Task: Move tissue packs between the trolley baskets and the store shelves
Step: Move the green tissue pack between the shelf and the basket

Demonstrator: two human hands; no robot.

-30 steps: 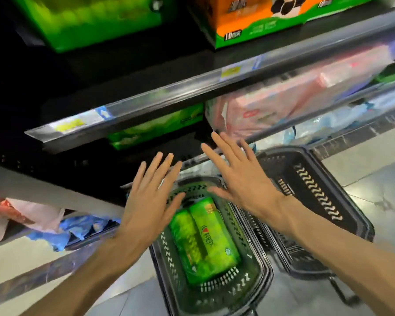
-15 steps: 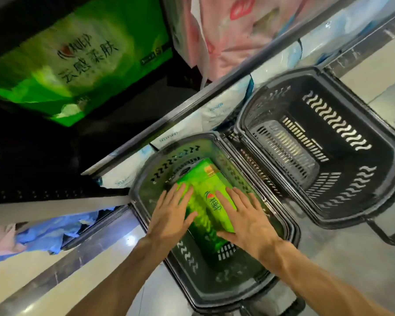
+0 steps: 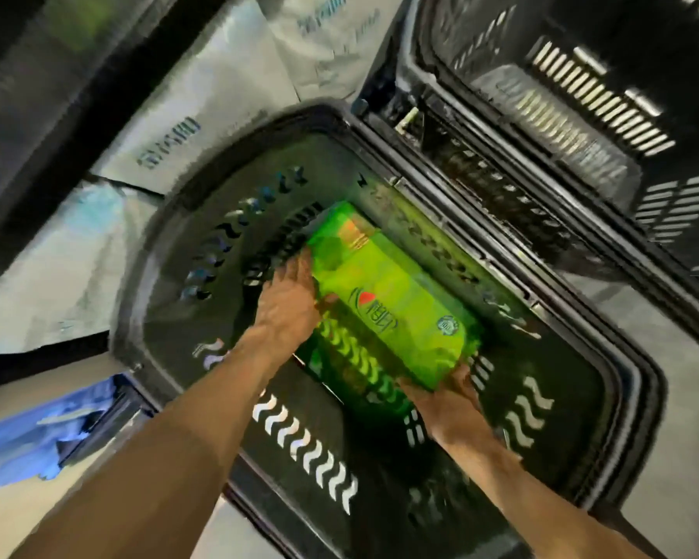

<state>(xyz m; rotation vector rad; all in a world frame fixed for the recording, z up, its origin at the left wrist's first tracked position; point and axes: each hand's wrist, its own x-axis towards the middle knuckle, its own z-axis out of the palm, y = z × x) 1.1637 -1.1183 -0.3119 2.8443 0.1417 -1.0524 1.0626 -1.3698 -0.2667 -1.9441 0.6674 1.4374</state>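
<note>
Fingers of both hands (image 3: 287, 304) (image 3: 457, 391) clasp glossy green tissue pack (image 3: 396, 300) inside slotted plastic basket (image 3: 170, 252).

green tissue pack (image 3: 388, 300), lying tilted inside dark trolley basket (image 3: 598, 401), gripped at both ends

You look down on a pale grey, glossy floor (image 3: 670, 470) that shows at the right and again in a light strip at the lower left (image 3: 13, 514). Dark shelving (image 3: 25, 167) slants across the upper left of your view, its black edge running diagonally. White plastic-wrapped bundles with blue print (image 3: 202, 94) fill the lowest level, blurred by motion. Lower left you see blue wrapped goods (image 3: 21, 441) under another dark ledge. The light is dim and even, with soft glare on the plastic.
</note>
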